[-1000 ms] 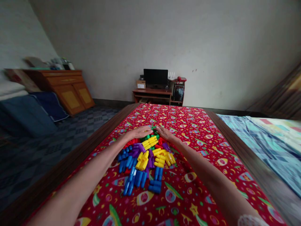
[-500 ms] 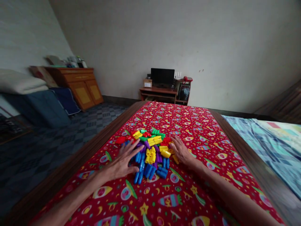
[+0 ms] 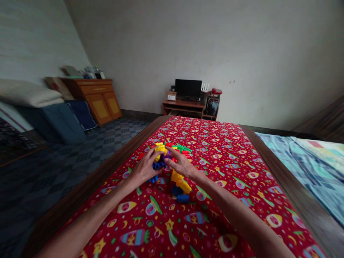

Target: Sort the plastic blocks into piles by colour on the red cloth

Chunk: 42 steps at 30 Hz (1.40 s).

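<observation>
A pile of plastic building blocks (image 3: 176,147) in yellow, green, red, purple and blue lies on the red patterned cloth (image 3: 215,150) of a long table. My left hand (image 3: 145,168) is at the pile's left side, fingers curled round a blue block (image 3: 158,165). From the right, my right hand (image 3: 182,165) lies over the pile with its fingers stretched toward the left hand, fingertips touching the same cluster. Yellow blocks (image 3: 181,182) and a blue block (image 3: 183,197) lie loose below my right wrist.
The table's dark wooden edge (image 3: 107,168) borders a checkered floor on the left. A blue checked bedsheet (image 3: 309,168) lies to the right. A small desk with a monitor (image 3: 188,87) stands at the far wall, a wooden cabinet (image 3: 99,100) at left.
Both hands have drawn in from the pile's two sides to meet over its middle. The blocks are bunched tighter, and the left hand has closed on a blue block. The camera has shifted slightly.
</observation>
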Each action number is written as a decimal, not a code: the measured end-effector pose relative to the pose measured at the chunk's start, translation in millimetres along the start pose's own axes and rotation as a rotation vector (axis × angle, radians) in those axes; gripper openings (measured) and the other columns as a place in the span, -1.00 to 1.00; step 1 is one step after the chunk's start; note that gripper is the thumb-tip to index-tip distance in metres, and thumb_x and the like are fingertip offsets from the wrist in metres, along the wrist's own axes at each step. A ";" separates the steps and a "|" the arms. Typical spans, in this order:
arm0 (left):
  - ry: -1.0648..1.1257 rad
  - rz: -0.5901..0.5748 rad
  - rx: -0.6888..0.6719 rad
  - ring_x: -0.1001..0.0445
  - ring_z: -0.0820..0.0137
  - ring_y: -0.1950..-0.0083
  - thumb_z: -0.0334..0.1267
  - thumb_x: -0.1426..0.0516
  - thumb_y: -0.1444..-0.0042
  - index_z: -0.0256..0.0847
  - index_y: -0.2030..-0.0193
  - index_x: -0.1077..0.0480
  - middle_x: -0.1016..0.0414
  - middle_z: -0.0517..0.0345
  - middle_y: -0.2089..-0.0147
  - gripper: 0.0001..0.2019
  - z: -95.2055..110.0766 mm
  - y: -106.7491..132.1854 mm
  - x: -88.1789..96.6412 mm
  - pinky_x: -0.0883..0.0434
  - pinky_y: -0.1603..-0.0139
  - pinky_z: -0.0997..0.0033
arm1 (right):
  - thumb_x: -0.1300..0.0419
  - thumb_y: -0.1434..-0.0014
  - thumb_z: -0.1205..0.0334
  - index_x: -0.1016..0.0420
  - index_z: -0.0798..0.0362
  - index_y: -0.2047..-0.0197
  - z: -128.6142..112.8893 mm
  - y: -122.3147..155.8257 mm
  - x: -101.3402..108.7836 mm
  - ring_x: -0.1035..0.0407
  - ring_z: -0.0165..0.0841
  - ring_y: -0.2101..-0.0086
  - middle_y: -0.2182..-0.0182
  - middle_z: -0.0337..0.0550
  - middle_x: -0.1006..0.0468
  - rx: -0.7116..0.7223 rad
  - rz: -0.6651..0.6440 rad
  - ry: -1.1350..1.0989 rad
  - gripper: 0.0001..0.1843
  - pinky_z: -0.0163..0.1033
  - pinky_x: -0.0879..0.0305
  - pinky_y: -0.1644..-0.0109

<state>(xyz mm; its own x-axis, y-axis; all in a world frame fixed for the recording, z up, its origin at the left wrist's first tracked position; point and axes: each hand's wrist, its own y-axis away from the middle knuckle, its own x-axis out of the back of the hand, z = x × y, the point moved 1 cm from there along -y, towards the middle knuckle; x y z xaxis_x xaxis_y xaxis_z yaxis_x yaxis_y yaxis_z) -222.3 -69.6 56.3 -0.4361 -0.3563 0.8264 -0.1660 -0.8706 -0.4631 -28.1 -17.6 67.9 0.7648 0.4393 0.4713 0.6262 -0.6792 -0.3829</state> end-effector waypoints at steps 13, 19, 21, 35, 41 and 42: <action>0.244 0.013 0.224 -0.29 0.06 -0.30 0.36 0.11 -0.11 -0.18 -0.12 -0.40 -0.50 -0.06 -0.12 -0.27 -65.5 -54.7 -14.6 -0.17 -0.34 0.03 | -0.23 -0.16 0.07 -0.38 0.04 -0.17 57.0 -44.5 0.3 -0.46 -0.19 0.06 0.12 -0.01 -0.60 -0.066 0.002 0.515 -0.48 -0.14 -0.31 -0.06; 0.350 -0.119 0.139 -0.47 0.13 -0.14 0.37 0.08 -0.10 -0.19 0.01 -0.49 -0.58 0.00 -0.02 -0.30 -41.7 -66.0 -12.6 -0.35 -0.22 0.18 | -0.19 -0.16 0.23 -0.53 0.01 0.03 31.3 -17.2 1.4 -0.51 -0.29 0.24 0.23 -0.15 -0.64 -0.017 -0.063 0.271 -0.70 -0.24 -0.36 0.11; 0.422 -0.192 0.090 -0.42 0.16 -0.21 0.35 0.08 -0.13 -0.17 -0.14 -0.40 -0.49 0.01 -0.16 -0.29 -39.0 -64.6 -8.9 -0.34 -0.23 0.21 | -0.15 -0.20 0.13 -0.55 0.03 0.05 25.9 -11.8 18.4 -0.51 -0.30 0.27 0.24 -0.16 -0.64 0.000 -0.070 0.142 -0.70 -0.27 -0.37 0.17; 0.313 -0.328 0.101 -0.39 0.25 -0.25 0.17 0.11 -0.22 -0.07 -0.09 -0.46 -0.51 0.12 -0.16 -0.46 -21.2 -105.3 -38.4 -0.32 -0.23 0.24 | 0.07 -0.35 -0.03 -0.47 0.07 -0.12 71.0 -23.3 35.6 -0.44 -0.16 0.01 0.02 -0.03 -0.58 -0.140 -0.017 0.226 -0.49 -0.06 -0.31 -0.10; 0.316 -0.421 -0.154 -0.26 0.32 -0.34 0.08 0.15 -0.32 -0.04 -0.33 -0.21 -0.27 0.15 -0.35 -0.47 0.2 -51.3 1.5 -0.23 -0.32 0.30 | 0.07 -0.32 -0.16 -0.40 0.00 -0.22 42.7 42.9 80.4 -0.40 -0.11 -0.06 -0.07 -0.08 -0.53 -0.124 -0.115 0.061 -0.41 -0.03 -0.34 -0.11; 0.258 -0.381 -0.152 -0.25 0.29 -0.35 0.08 0.14 -0.32 -0.03 -0.36 -0.16 -0.24 0.15 -0.37 -0.46 -4.8 -37.3 9.1 -0.21 -0.33 0.27 | 0.04 -0.31 -0.15 -0.32 -0.04 -0.29 35.2 55.8 83.2 -0.36 -0.10 -0.10 -0.14 -0.07 -0.46 -0.110 -0.159 0.077 -0.40 -0.01 -0.32 -0.13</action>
<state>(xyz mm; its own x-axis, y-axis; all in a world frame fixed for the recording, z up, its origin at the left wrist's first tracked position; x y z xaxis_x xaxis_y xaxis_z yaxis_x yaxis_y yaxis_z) -224.3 -38.8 79.5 -0.5206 0.0908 0.8490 -0.4759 -0.8564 -0.2002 75.8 1.7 57.8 0.6413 0.5027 0.5797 0.7143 -0.6671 -0.2115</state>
